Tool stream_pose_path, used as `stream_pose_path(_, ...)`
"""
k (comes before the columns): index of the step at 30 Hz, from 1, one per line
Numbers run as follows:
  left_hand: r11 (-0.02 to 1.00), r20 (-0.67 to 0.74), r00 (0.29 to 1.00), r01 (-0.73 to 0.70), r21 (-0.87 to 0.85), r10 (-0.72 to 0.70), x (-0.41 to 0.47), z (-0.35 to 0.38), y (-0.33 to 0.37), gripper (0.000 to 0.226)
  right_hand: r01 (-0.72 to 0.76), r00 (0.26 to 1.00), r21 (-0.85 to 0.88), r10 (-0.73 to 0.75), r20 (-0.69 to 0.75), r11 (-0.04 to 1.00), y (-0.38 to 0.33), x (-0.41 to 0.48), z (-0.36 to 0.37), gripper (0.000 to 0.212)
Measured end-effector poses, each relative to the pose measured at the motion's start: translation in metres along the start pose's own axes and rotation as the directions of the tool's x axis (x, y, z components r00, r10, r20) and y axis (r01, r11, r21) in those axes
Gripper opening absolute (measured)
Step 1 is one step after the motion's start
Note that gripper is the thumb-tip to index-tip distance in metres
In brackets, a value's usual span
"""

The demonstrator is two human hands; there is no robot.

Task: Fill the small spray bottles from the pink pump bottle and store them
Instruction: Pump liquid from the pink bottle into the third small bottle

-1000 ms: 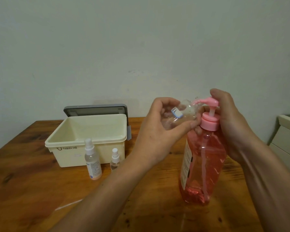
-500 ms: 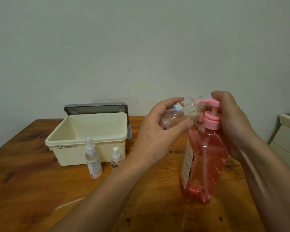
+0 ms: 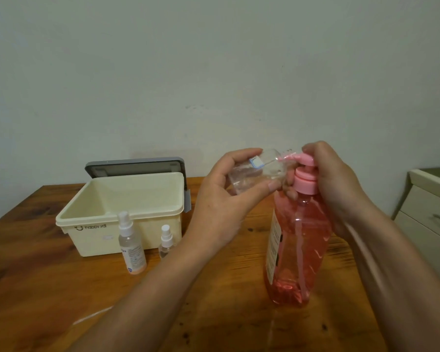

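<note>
A tall pink pump bottle stands on the wooden table at the right. My right hand wraps its pink pump head from behind, fingers on top. My left hand holds a small clear bottle tilted on its side, its open neck at the pump's spout. In front of the cream box stand two capped spray bottles: a taller one and a tiny one.
An open cream storage box sits at the back left, its grey lid leaning behind it against the wall. A cream drawer unit stands off the table's right edge. A thin white strip lies on the table near my left forearm.
My left hand has tipped the clear bottle further over and raised it slightly at the spout. My right hand has stayed on the pump head.
</note>
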State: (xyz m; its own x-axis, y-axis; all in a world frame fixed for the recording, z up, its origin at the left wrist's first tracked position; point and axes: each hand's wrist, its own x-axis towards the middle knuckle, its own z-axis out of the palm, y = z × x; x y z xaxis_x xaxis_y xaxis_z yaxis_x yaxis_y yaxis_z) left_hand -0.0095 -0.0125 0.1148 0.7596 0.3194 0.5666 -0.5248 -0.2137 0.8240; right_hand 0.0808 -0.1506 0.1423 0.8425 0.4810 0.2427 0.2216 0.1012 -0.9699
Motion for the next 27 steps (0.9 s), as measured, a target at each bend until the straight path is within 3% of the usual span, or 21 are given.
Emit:
stream_pose_path(5, 1.0, -0.009, 1.0, 0.01, 0.022, -0.01, 0.0007, -0.0003, 0.0018, 0.05, -0.023, 1.0, -0.042, 0.024, 0.014, 0.999, -0.0019, -0.0019, -0.0013, 0.068)
stream_pose_path(12, 1.0, -0.029, 0.999, 0.027, -0.002, -0.027, -0.0005, -0.0001, -0.0004, 0.053, -0.007, 1.0, -0.006, 0.007, 0.006, 1.0, -0.0002, -0.0002, -0.0012, 0.049)
stream_pose_path(18, 1.0, -0.01, 1.0, 0.016, -0.023, -0.016, -0.0035, 0.0005, 0.0009, 0.045, -0.034, 0.999, -0.015, 0.034, 0.007, 0.999, -0.0012, 0.0, -0.0009, 0.064)
stream_pose_path(24, 0.995, -0.004, 0.998, 0.056, -0.084, -0.056, -0.0054, -0.0017, -0.0017, 0.035, -0.013, 1.0, 0.021, 0.013, 0.016, 1.0, -0.0013, -0.0002, -0.0011, 0.047)
stream_pose_path(27, 0.993, -0.014, 0.997, 0.076, -0.095, -0.077, -0.0051, -0.0021, -0.0024, 0.039, -0.018, 1.0, 0.017, 0.017, 0.026, 1.0, -0.0007, -0.0011, -0.002, 0.051)
